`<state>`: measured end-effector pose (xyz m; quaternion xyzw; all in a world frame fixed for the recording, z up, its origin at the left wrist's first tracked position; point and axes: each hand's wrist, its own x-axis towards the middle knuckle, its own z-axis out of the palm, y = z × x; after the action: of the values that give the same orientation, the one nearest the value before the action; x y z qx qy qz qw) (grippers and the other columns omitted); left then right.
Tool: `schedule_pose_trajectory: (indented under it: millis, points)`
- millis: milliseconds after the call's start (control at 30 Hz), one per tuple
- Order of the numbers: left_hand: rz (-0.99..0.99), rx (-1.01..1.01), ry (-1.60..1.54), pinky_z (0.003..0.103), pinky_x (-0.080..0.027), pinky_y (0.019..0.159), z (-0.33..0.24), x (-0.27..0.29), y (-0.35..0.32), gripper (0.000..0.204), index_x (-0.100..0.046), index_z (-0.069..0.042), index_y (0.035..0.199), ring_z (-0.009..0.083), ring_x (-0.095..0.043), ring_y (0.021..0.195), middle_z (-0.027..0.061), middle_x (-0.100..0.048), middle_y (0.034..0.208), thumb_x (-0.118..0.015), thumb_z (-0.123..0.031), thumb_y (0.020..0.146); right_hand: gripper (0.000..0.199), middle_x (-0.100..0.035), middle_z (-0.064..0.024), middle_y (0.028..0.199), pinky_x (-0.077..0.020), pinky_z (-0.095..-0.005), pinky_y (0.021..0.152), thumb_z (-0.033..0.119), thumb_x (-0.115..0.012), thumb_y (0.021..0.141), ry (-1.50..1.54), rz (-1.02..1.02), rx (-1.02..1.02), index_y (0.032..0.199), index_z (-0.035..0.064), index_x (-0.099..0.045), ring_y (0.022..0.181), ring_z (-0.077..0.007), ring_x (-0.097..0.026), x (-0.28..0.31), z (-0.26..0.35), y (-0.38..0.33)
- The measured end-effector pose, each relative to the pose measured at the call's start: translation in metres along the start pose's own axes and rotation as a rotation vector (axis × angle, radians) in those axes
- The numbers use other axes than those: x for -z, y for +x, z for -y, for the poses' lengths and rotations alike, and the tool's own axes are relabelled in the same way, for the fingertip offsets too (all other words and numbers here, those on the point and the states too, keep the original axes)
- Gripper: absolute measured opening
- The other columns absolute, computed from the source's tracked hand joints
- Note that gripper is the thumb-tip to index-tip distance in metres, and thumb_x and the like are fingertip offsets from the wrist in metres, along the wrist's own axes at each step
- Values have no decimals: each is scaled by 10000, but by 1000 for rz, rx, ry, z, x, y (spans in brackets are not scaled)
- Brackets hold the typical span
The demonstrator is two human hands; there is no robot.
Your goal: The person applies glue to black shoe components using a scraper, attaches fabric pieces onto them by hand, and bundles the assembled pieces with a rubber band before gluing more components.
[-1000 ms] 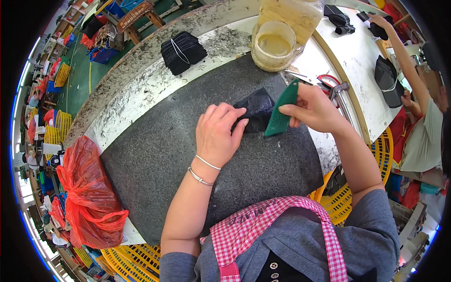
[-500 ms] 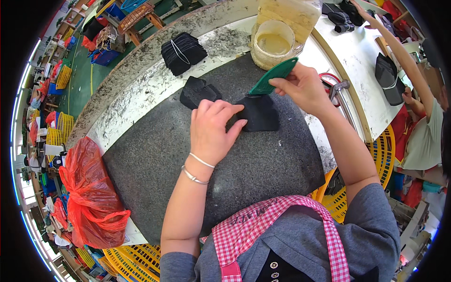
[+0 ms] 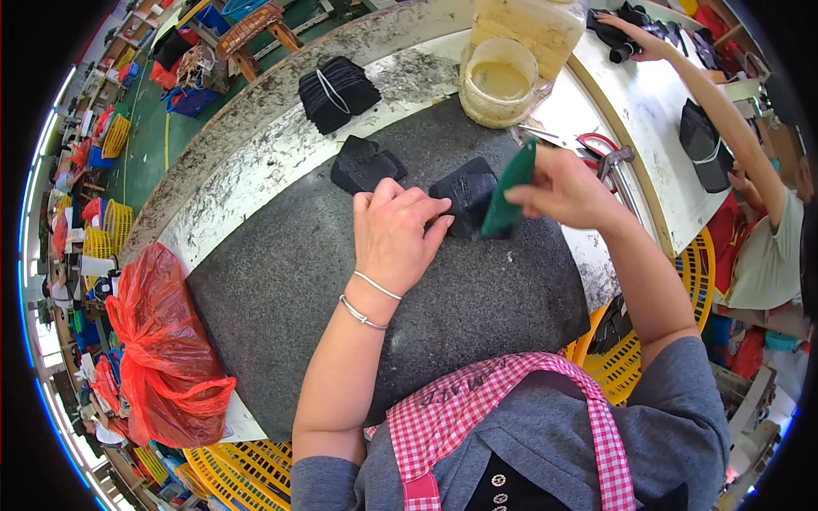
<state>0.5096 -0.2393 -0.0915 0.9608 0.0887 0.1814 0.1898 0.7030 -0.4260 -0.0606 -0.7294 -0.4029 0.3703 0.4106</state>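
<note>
Left hand [image 3: 397, 228]: palm down over the dark mat [image 3: 332, 307], index fingertip and thumb at the left edge of the black piece; whether they pinch it or only press, I cannot tell
Right hand [image 3: 571, 189]: fingers and thumb clasped around the green scraper [image 3: 509, 192], held upright on edge
Black piece [image 3: 464, 189]: flat on the mat between both hands, the scraper over its right side
Second black piece [image 3: 365, 163]: just beyond the left knuckles, at the mat's far edge
Banded black stack [image 3: 338, 95]: on the white tabletop [image 3: 256, 162], farther off
Round tub [image 3: 501, 83]: yellowish liquid inside, beyond the scraper
Red bag [image 3: 162, 358]: knotted, beside the mat's left edge
</note>
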Motion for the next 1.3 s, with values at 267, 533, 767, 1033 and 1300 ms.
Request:
schedule_pose_trajectory:
  millis: [267, 533, 767, 1033, 1300]
  points:
    - [-177, 213, 123, 344, -483, 744, 44, 99, -47, 171, -818, -87, 928, 211, -610, 763, 57, -741, 813, -837, -78, 758, 208, -713, -80, 879, -575, -244, 632, 101, -733, 951, 309, -359, 73, 1097, -20, -647, 707, -121, -690, 35, -5, -16]
    - [-150, 46, -85, 360, -432, 756, 19, 21, -14, 238, -795, -170, 971, 203, -604, 837, -32, -723, 852, -855, -258, 759, 165, -716, -66, 877, -568, -272, 671, 77, -718, 957, 177, -329, 110, 1071, -25, -657, 737, -102, -675, -5, -2, 22]
    - [-33, 37, 0, 360, -365, 808, -4, -3, 1, 229, -774, -189, 941, 181, -568, 908, -63, -701, 899, -863, -277, 749, 132, -717, -89, 818, -556, -284, 657, 66, -729, 936, -40, -99, 35, 1000, -30, -664, 718, -120, -687, -9, -15, -2]
    - [-53, 5, 31, 367, -362, 803, -4, -5, -1, 189, -785, -181, 879, 179, -571, 875, -80, -693, 826, -861, -283, 740, 137, -725, -86, 844, -554, -280, 642, 67, -708, 947, -76, -135, -46, 1056, -6, -670, 715, -114, -691, -5, 3, 5]
    - [-197, 124, 76, 373, -453, 773, 16, 87, -37, 143, -806, -152, 846, 209, -625, 801, -4, -729, 803, -874, -167, 721, 166, -708, -66, 760, -530, -283, 632, 137, -742, 940, -57, -786, 358, 1047, 13, -713, 690, -107, -676, 51, -5, 47]
